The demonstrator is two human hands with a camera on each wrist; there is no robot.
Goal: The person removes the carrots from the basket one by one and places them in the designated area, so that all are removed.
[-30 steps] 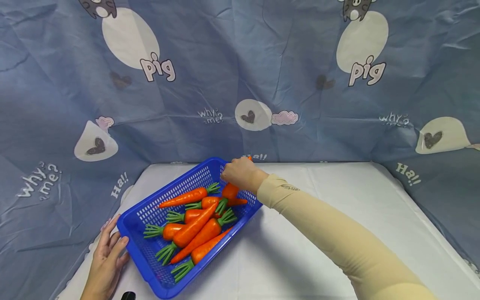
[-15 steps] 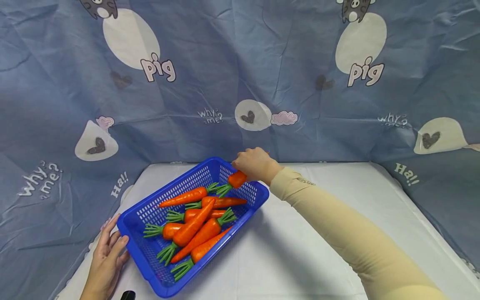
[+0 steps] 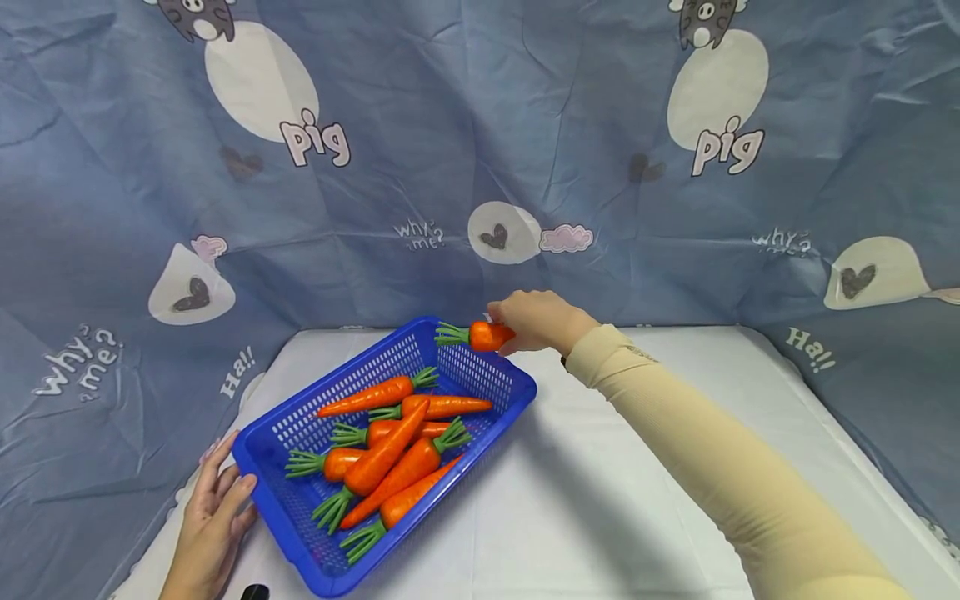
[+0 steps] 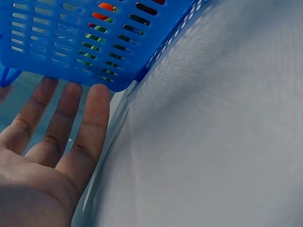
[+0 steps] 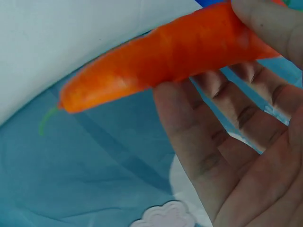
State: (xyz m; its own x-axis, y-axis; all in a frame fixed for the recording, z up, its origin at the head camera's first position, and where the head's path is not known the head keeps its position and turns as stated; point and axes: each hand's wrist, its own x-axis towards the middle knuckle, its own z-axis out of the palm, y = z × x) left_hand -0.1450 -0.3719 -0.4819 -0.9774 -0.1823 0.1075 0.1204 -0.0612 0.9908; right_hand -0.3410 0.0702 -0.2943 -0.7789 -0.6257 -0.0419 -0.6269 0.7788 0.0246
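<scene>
My right hand [image 3: 538,321] holds an orange carrot [image 3: 489,337] above the far right end of a blue plastic basket [image 3: 522,398]. Its green leafy end points left in the head view. From the right wrist, the carrot [image 5: 156,59] lies between thumb and fingers, with a thin green strand at its narrow tip. Several more carrots [image 3: 382,454] lie crossed inside the basket. My left hand [image 3: 210,517] touches the basket's near left end, thumb at the rim. The left wrist view shows straight fingers [image 4: 97,111] with their tips against the basket's slotted wall [image 4: 71,42].
Under the basket is a table with a white cloth [image 3: 592,492]. Behind it hangs a blue printed sheet [image 3: 420,175], which also drapes at both sides. A small black object [image 3: 256,592] shows at the bottom edge, near my left hand.
My right hand has lifted the carrot up and to the right, out of the basket, and its leaves now point left. The left hand and the basket have stayed put.
</scene>
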